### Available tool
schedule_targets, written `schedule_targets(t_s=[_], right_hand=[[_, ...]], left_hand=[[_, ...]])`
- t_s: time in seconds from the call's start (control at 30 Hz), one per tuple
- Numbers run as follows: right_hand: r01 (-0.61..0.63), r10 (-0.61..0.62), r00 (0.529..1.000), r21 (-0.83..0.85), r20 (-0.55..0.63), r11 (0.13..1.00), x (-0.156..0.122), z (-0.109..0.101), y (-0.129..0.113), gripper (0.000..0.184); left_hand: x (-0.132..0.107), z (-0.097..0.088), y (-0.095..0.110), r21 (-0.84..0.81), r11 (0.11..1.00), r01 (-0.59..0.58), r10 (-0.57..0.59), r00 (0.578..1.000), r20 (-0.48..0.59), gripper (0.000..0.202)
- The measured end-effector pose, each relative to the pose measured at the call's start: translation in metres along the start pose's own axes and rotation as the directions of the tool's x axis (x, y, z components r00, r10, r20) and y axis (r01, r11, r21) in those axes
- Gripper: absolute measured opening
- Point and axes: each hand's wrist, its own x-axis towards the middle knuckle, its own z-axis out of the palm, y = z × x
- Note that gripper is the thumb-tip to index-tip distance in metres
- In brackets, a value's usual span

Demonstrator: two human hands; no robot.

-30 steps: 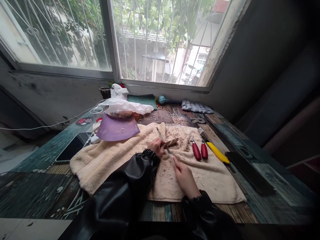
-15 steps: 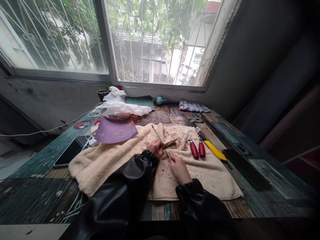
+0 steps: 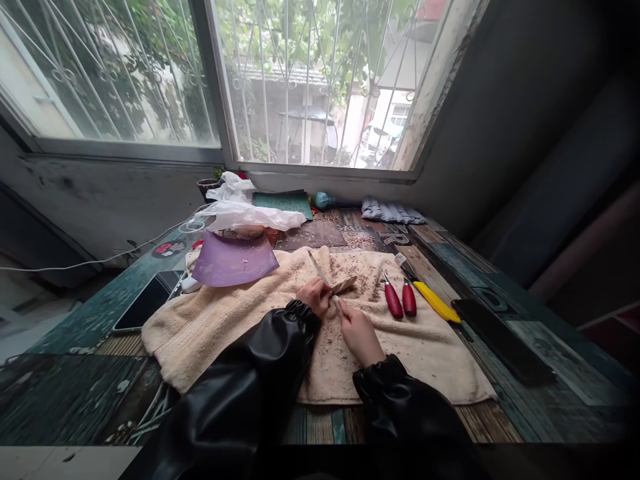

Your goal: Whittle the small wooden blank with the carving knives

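Observation:
My left hand point(image 3: 314, 295) grips a small carved wooden piece point(image 3: 344, 285) over a beige towel point(image 3: 240, 320). My right hand point(image 3: 356, 329) is closed on the pale handle of a carving knife point(image 3: 338, 303), its blade end against the wood next to the left fingers. A thin stick point(image 3: 319, 267) lies just beyond my left hand; whether the fingers touch it is unclear. Wood shavings are scattered across the towel around both hands. Both arms wear shiny black sleeves.
Two red-handled knives point(image 3: 400, 301) and a yellow-handled one point(image 3: 434, 301) lie on the towel to the right. A long black bar point(image 3: 501, 340) lies further right. A purple sheet point(image 3: 234, 259), white plastic bag point(image 3: 250, 215) and phone point(image 3: 148, 301) sit on the left.
My right hand has moved up the towel toward my left hand, bringing the knife against the wooden piece. The left hand has stayed in place.

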Motion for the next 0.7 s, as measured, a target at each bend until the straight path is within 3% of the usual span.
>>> schedule_targets(t_s=[0.1, 0.27, 0.5, 0.7], right_hand=[[-0.009, 0.009, 1.0, 0.052, 0.002, 0.999, -0.01, 0.0, 0.003, 0.042], [-0.063, 0.061, 0.998, 0.108, 0.025, 0.992, -0.049, -0.008, 0.026, 0.043], [-0.09, 0.09, 0.995, 0.019, 0.038, 0.996, -0.028, -0.01, 0.023, 0.042], [-0.023, 0.024, 0.998, -0.022, 0.054, 0.999, -0.042, -0.019, 0.021, 0.043]], left_hand=[[0.0, 0.0, 0.003, 0.069, 0.997, 0.035, -0.033, 0.999, -0.029, 0.004], [0.001, 0.002, -0.002, 0.016, 1.0, 0.009, -0.008, 1.0, -0.022, 0.004], [0.006, 0.0, -0.012, -0.061, 0.998, 0.015, -0.016, 1.0, -0.01, 0.003], [0.005, 0.005, -0.014, -0.09, 0.996, 0.022, -0.029, 0.997, -0.073, 0.005]])
